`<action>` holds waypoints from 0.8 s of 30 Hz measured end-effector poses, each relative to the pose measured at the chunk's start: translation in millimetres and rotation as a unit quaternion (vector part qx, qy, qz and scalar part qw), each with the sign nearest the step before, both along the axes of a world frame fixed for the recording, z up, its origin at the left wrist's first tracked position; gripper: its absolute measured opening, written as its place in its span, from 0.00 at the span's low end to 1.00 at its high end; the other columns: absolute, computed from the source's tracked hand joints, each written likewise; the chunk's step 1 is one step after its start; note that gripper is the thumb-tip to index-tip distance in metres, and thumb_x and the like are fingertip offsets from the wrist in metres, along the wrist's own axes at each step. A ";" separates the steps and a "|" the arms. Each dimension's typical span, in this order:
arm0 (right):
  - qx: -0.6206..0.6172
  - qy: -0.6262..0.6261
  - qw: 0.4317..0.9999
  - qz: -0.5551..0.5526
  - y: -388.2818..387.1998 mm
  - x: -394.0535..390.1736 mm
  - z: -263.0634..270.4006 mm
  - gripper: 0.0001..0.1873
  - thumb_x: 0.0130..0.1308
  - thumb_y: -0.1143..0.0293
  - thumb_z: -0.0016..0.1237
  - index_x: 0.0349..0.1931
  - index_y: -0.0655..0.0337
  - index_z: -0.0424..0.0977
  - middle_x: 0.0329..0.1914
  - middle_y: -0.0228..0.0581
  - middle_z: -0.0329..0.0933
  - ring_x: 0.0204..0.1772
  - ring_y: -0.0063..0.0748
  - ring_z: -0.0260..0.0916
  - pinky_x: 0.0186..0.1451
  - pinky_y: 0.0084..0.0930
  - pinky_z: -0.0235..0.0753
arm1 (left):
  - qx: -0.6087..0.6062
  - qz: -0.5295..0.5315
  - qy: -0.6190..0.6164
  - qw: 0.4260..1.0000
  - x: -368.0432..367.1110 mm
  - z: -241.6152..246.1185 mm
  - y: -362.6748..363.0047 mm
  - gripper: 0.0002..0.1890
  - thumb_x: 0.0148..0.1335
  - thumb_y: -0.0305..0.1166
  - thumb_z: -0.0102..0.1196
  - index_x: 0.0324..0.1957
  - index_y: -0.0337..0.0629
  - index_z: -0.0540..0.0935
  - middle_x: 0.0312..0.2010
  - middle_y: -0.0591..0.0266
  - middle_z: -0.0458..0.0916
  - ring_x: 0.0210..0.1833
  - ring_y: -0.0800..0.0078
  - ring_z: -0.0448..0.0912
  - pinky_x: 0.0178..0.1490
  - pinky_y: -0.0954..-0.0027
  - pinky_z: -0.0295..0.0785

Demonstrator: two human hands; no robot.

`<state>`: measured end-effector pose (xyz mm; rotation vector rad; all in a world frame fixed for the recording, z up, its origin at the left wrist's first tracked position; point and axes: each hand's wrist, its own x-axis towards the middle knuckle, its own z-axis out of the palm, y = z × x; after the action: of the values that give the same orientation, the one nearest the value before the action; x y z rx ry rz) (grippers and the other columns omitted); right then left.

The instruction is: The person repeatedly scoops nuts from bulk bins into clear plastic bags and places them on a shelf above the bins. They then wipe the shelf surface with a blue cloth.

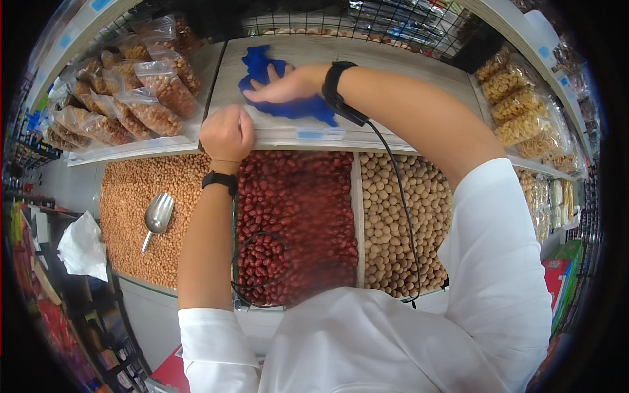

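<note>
A blue cloth (pixel 295 108) lies spread and wrinkled on the pale wood-look shelf (pixel 393 78). On top of it, my right hand (pixel 282 84) presses with the fingers apart, reaching in from the right. My left hand (pixel 227 132) is curled into a fist at the shelf's front edge, left of the cloth, and nothing shows in it. Black bands circle both wrists. From the right wristband a black cable (pixel 400 186) hangs down over the bins.
Below the shelf are bins of shelled peanuts (pixel 132 206) with a metal scoop (pixel 159 213), red dates (pixel 260 196) and round tan dried goods (pixel 398 211). Bagged nuts (pixel 157 103) stand left, bagged dried food (pixel 516 103) right. A black wire grid (pixel 304 24) backs the shelf. A white plastic bag (pixel 83 245) hangs left.
</note>
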<state>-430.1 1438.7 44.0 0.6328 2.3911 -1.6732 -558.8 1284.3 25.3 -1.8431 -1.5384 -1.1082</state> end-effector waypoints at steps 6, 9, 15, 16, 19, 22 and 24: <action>0.164 -0.155 0.974 0.022 -22.9 -21.9 40.8 0.33 0.70 0.37 0.23 0.73 0.31 0.47 0.79 0.48 0.22 0.79 0.55 0.10 0.75 0.55 0.20 | 0.012 -0.011 0.000 1.000 -1.4 -2.0 5.6 0.07 0.58 0.30 0.50 0.24 0.42 0.74 0.18 0.57 0.71 0.21 0.57 0.71 0.26 0.60 0.65; 0.240 -0.153 0.952 0.111 -30.4 -16.9 49.6 0.29 0.72 0.44 0.27 0.73 0.30 0.47 0.79 0.47 0.20 0.78 0.59 0.12 0.75 0.56 0.21 | -0.011 -0.007 0.006 1.000 0.1 1.3 3.7 0.06 0.60 0.28 0.49 0.26 0.42 0.75 0.23 0.58 0.73 0.27 0.58 0.73 0.29 0.61 0.66; 0.363 -0.080 0.887 0.275 -27.9 26.6 40.5 0.27 0.69 0.64 0.38 0.70 0.35 0.57 0.80 0.45 0.24 0.79 0.59 0.16 0.77 0.57 0.28 | 0.021 -0.006 0.001 1.000 7.3 11.0 7.5 0.09 0.54 0.25 0.50 0.38 0.39 0.79 0.34 0.56 0.77 0.37 0.54 0.74 0.40 0.60 0.71; 0.361 -0.068 0.888 0.277 -25.5 37.3 40.3 0.27 0.69 0.64 0.39 0.69 0.35 0.59 0.80 0.45 0.25 0.79 0.59 0.17 0.77 0.56 0.28 | 0.005 -0.005 0.014 1.000 6.6 11.7 6.4 0.13 0.54 0.25 0.49 0.42 0.39 0.79 0.39 0.55 0.78 0.41 0.54 0.76 0.43 0.61 0.72; 0.335 -0.031 0.907 0.254 -18.1 70.6 40.3 0.25 0.68 0.70 0.43 0.64 0.37 0.67 0.80 0.42 0.31 0.80 0.55 0.20 0.78 0.53 0.30 | 0.001 -0.026 0.024 0.999 5.7 10.4 9.6 0.13 0.54 0.24 0.48 0.41 0.38 0.79 0.42 0.55 0.79 0.41 0.55 0.77 0.42 0.60 0.73; 0.302 -0.031 0.930 0.208 -10.8 113.4 43.1 0.25 0.65 0.75 0.46 0.61 0.39 0.70 0.80 0.36 0.34 0.80 0.51 0.24 0.79 0.49 0.36 | -0.041 -0.011 -0.003 0.999 4.7 4.6 8.1 0.11 0.54 0.26 0.48 0.39 0.44 0.81 0.32 0.57 0.82 0.32 0.57 0.79 0.34 0.61 0.73; 0.326 -0.070 0.927 0.171 -5.2 144.0 45.1 0.24 0.66 0.74 0.46 0.61 0.41 0.71 0.79 0.35 0.38 0.80 0.49 0.28 0.79 0.47 0.40 | -0.058 -0.003 -0.005 0.998 2.8 1.7 7.6 0.10 0.55 0.28 0.48 0.36 0.48 0.81 0.23 0.58 0.80 0.25 0.58 0.77 0.28 0.61 0.71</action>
<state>-286.1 1433.5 89.1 0.3551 2.7314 -0.6578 -556.0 1291.9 27.0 -1.9212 -1.6359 -1.0507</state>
